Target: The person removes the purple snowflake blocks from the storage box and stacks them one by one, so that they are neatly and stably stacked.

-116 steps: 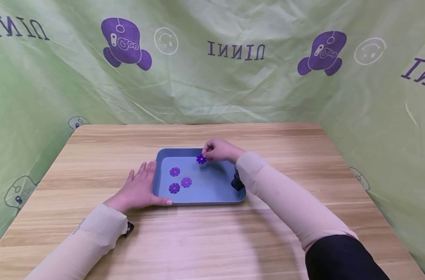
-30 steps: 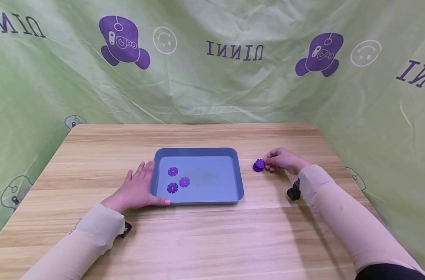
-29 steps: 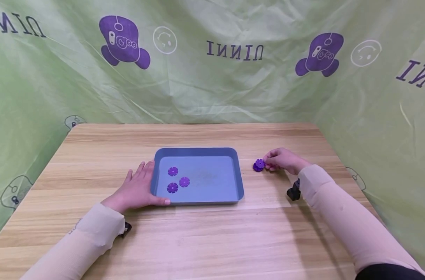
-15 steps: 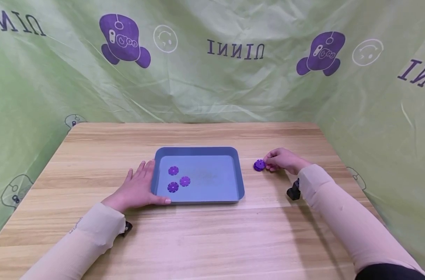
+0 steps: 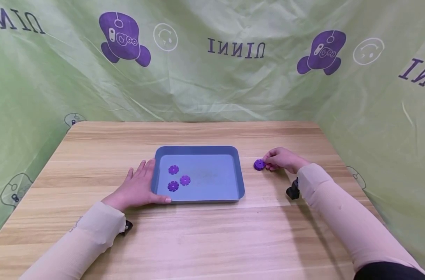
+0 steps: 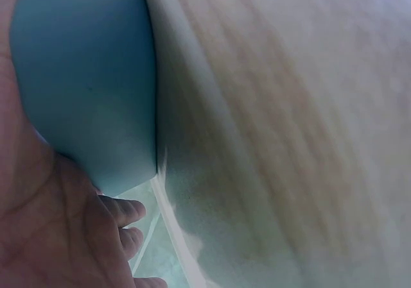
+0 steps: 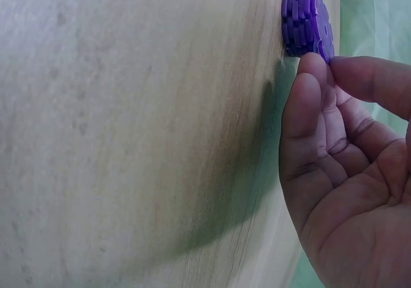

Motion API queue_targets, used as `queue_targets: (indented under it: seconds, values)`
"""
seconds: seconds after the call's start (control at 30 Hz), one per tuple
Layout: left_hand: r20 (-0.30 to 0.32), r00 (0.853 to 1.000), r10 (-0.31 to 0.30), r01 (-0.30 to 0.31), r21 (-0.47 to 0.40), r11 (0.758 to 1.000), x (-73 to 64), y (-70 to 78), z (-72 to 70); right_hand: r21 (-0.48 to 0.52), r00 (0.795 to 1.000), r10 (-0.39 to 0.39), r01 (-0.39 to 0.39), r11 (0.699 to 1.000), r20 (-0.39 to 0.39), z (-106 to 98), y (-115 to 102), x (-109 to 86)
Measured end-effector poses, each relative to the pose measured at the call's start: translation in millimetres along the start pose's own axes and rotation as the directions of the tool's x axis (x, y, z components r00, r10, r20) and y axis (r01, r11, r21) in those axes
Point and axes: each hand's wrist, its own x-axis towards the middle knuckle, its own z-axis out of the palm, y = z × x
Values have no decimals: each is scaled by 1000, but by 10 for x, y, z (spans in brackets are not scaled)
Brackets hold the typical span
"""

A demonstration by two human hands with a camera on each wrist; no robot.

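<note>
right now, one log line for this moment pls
right hand: fingertips at purple disc stack on table | left hand: flat against blue tray | in tray: three purple discs

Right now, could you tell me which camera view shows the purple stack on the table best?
The right wrist view: the stack fills the top corner close up, its layered notched discs distinct, with the right hand's fingertips at its edge. The head view shows it only as a small purple disc right of the tray. The left wrist view does not show it.

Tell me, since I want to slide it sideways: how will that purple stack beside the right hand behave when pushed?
The purple stack looks like several loose discs, so a push may shear it apart. It lies flat on the table, so rolling seems unlikely. Probably light.
</note>
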Motion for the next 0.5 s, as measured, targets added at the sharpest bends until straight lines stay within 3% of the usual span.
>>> queue_targets:
  seconds: [0.5]
  values:
    - [-3,1000,2,-2,-7,1000,-10,9,-11,-25,1000,-14,14,1000,-5,29,31,6]
